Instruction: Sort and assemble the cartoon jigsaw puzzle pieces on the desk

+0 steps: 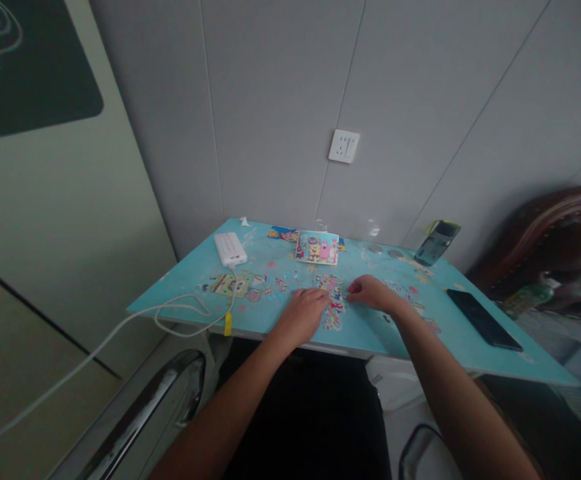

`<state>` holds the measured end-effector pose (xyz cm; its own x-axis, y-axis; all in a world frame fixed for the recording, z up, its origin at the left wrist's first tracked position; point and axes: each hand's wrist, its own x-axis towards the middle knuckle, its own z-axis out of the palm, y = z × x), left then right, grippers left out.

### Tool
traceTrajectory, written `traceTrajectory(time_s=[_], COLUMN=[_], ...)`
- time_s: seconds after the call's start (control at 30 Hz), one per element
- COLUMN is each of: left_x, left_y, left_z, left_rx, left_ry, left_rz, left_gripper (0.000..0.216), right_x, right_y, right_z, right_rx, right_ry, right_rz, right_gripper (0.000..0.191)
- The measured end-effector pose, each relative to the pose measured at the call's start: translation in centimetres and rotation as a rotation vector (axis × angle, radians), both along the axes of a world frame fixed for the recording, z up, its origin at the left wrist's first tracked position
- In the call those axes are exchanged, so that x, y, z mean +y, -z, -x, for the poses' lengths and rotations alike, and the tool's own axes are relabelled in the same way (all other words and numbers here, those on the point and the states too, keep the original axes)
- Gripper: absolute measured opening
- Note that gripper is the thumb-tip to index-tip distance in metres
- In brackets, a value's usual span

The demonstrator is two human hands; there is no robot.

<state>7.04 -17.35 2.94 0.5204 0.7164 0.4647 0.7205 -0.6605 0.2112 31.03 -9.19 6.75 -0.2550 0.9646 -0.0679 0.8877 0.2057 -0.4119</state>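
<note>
- Well, my left hand (304, 313) lies flat, grip spread, on the puzzle pieces (335, 308) by the surface's (420, 340) near edge.
- My right hand (370, 293) touches their far right side, its grip bunched. I cannot tell if it pinches one.
- They look thin, light and bendable, so I'd lift them by the edges.

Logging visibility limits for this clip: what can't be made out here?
Head view, all:
Small colourful jigsaw pieces on the turquoise table: partly under the left hand; pictures too small.
Grip of the right hand: blurred, too small.
Thin white cable: far end cut by left edge.
</note>
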Motion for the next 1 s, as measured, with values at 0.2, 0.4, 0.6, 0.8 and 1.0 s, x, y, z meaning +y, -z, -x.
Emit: traceTrajectory(time_s=[0.2, 0.4, 0.6, 0.8, 1.0], left_x=[-0.2, -0.3, -2.3, -4.1, -1.6], left_y=[-0.3, -0.5, -1.2, -1.3, -1.0], left_z=[0.1, -0.1, 0.8, 3.0, 6.5], left_rx=[0.007, 0.028, 0.074, 0.101, 0.019], left_ry=[0.002, -0.016, -0.028, -0.082, -0.280], left_rz=[-0.011, -0.032, -0.083, -0.108, -0.147], left_gripper=[0.034, 0.032, 0.026, 0.026, 0.028], right_x=[0.3, 0.2, 0.9, 2.3, 2.8], right_y=[-0.1, -0.9, -1.1, 0.1, 0.8], right_z=[0.0, 0.4, 3.9, 10.7, 13.5], right_rx=[0.105, 0.251, 0.335, 0.339, 0.277], right_ry=[-0.008, -0.059, -0.128, -0.207, -0.250], right_rz=[-0.006, 0.032, 0.005, -0.039, -0.065], right_gripper=[0.030, 0.034, 0.033, 0.025, 0.018])
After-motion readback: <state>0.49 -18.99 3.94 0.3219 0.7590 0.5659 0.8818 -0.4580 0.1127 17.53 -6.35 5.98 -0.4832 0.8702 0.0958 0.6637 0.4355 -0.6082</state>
